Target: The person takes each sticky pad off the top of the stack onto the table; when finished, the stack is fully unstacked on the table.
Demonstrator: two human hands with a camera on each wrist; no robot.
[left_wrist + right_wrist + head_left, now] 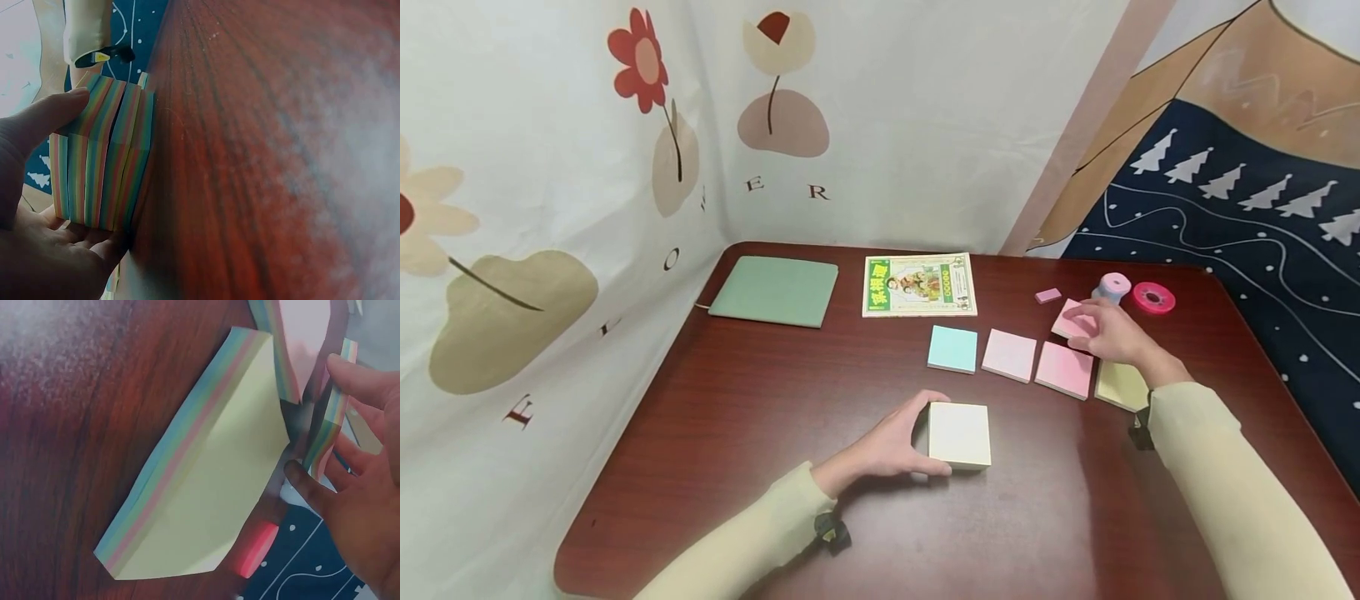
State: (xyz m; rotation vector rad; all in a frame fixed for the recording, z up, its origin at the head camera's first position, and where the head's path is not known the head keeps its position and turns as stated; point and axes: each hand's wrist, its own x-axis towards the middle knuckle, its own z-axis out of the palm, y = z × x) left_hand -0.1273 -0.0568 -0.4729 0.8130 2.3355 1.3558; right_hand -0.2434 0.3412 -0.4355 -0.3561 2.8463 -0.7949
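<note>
My left hand [902, 442] grips a stack of sticky note pads [959, 435] with a pale top, thumb at the near side and fingers at the far side. The stack's rainbow-striped edges [103, 169] show in the left wrist view. On the right, my right hand [1108, 333] pinches a pink sticky note pad [1067, 320] by its edges; its striped side [328, 425] faces the right wrist camera. In a row lie a mint pad [952, 348], a pale pink pad [1009, 355], a pink pad [1064, 370] and a yellow pad [1122, 386], partly under the right wrist.
Behind the row are a small pink block [1048, 295], a roll of tape-like material [1112, 286] and a red-pink ring-shaped roll [1153, 297]. A green folder-like item [775, 290] and an illustrated booklet [919, 285] lie at the back of the brown table [760, 375], before printed curtains.
</note>
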